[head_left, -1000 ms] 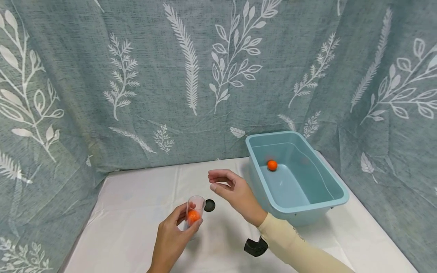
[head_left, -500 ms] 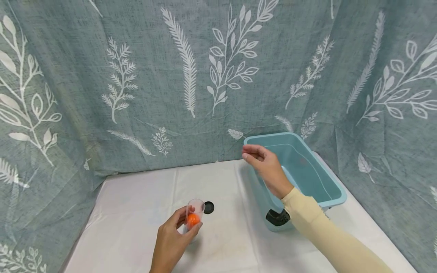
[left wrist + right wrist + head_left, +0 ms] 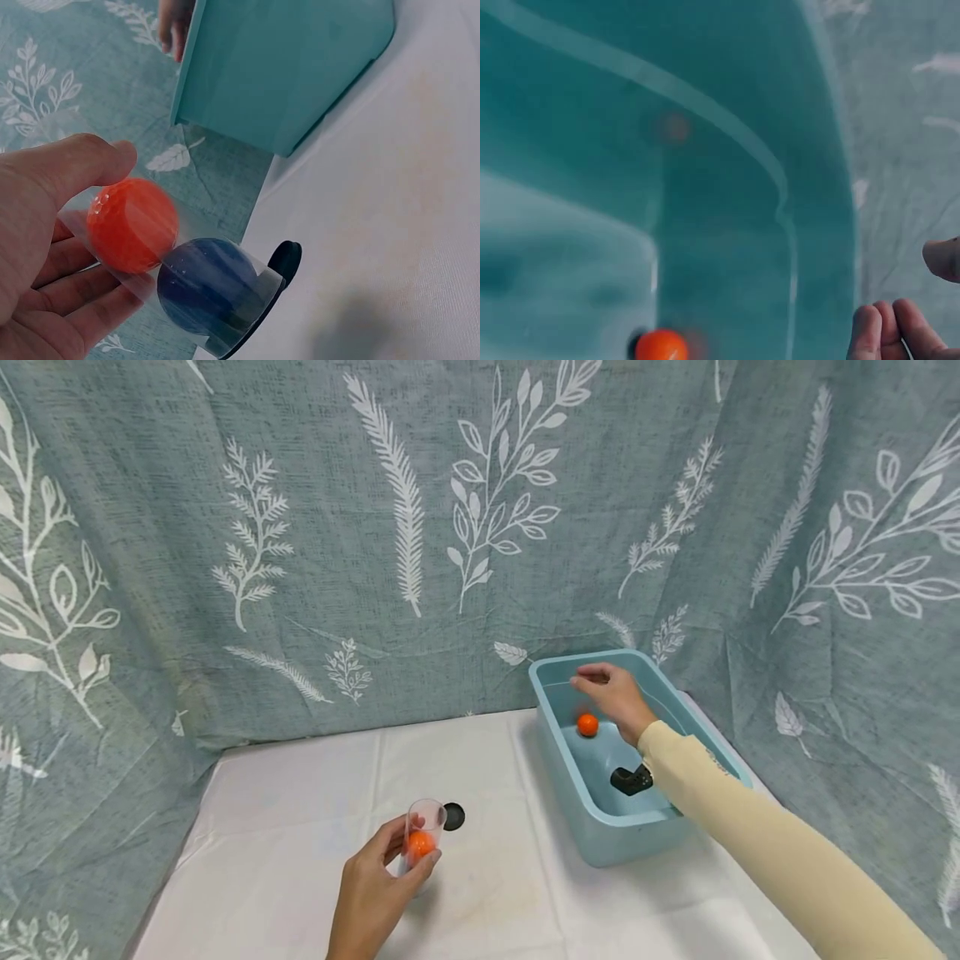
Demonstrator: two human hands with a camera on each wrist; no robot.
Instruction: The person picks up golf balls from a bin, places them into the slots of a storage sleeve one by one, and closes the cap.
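My left hand (image 3: 375, 881) grips a clear plastic tube (image 3: 429, 811) between thumb and fingers, low over the white table. Inside it sits an orange dimpled ball (image 3: 133, 225); a dark blue ball (image 3: 206, 286) lies below it, toward the tube's black-edged bottom end. My right hand (image 3: 613, 695) hovers above the far part of a blue-green tub (image 3: 561, 743), thumb apart from the fingers and nothing between them. In the tub, an orange ball (image 3: 587, 725) lies on the floor near the far left corner, below that hand.
A small black disc (image 3: 453, 817) lies on the white cloth (image 3: 300, 827) just behind the tube. The tub stands at the right of the table. Patterned curtain (image 3: 315, 527) encloses the back and both sides. A black wrist device (image 3: 632, 780) shows at the right sleeve.
My right hand has moved from near the tube rightward and away until it is over the tub. The left hand keeps its hold on the tube in nearly the same place.
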